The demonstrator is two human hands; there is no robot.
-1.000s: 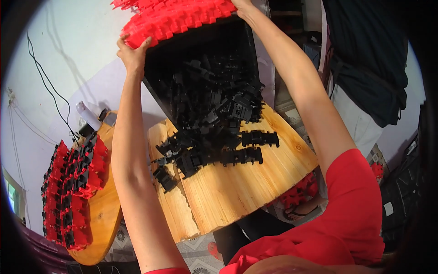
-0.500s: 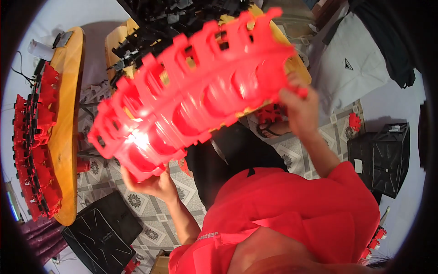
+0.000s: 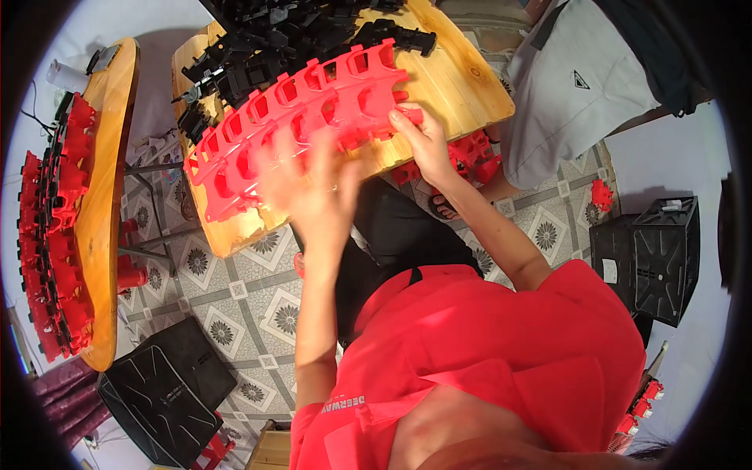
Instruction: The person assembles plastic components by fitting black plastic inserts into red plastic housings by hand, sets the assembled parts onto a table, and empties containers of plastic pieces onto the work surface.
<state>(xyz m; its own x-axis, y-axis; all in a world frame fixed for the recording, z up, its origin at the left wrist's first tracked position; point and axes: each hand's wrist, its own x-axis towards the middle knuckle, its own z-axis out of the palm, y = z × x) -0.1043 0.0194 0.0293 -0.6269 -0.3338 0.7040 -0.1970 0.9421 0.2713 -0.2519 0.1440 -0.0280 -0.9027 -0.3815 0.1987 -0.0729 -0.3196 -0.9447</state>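
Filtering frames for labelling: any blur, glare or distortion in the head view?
Head view: the left hand is smeared by motion blur, the right hand is sharp on the red slotted plastic tray; fisheye bends the light wooden table edges, and a dark vignette rings the rim; lighting is even, with no strong glare.

A wooden table (image 3: 462,82) carries a pile of black plastic parts (image 3: 274,35) and a red plastic rack (image 3: 298,117). A second wooden table (image 3: 102,204) at the left holds red and black parts (image 3: 55,227)
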